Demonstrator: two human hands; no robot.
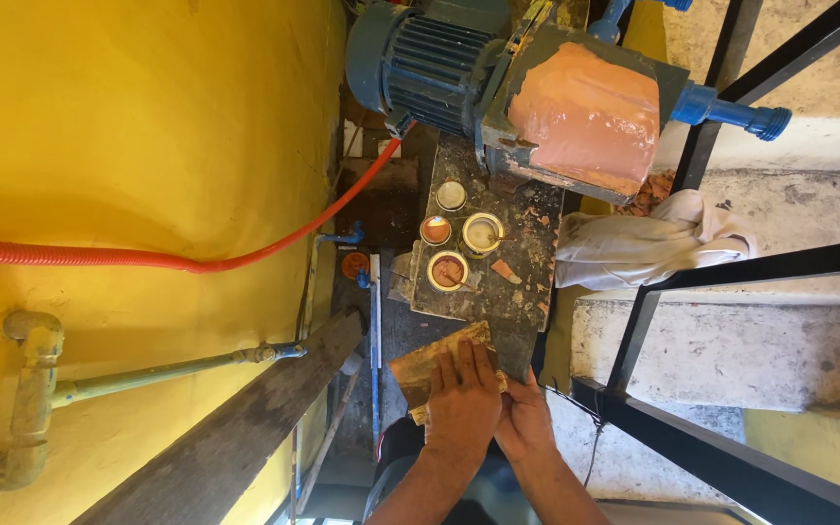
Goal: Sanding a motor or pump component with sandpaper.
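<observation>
Left hand: the left hand [461, 401] lies flat, fingers stretched, pressing on top of a brown folded sheet [437, 365]; it looks like sandpaper or cardboard, I cannot tell which.
Right hand: the right hand [524, 420] is just beside the left one, partly under it, and grips the near edge of the same sheet.
Sheet: it rests on the near end of a dirty work board [498, 258], tilted, one corner pointing to the cans.
Cans: three small open tins [447, 270] with paint or paste, reddish and pale, stand in the middle of the board, and one closed lid beyond them.
Machine: a blue motor [420, 63] with a housing smeared in pinkish filler [585, 117] stands at the far end.
Around: a white rag [648, 243] on the black metal frame [731, 262], a red hose [245, 255] across the yellow wall.
Progress: the filler seems already spread on the housing and the tins are open; the sheet is only held near the body, well apart from the machine, so any rubbing of that surface appears not yet started.
</observation>
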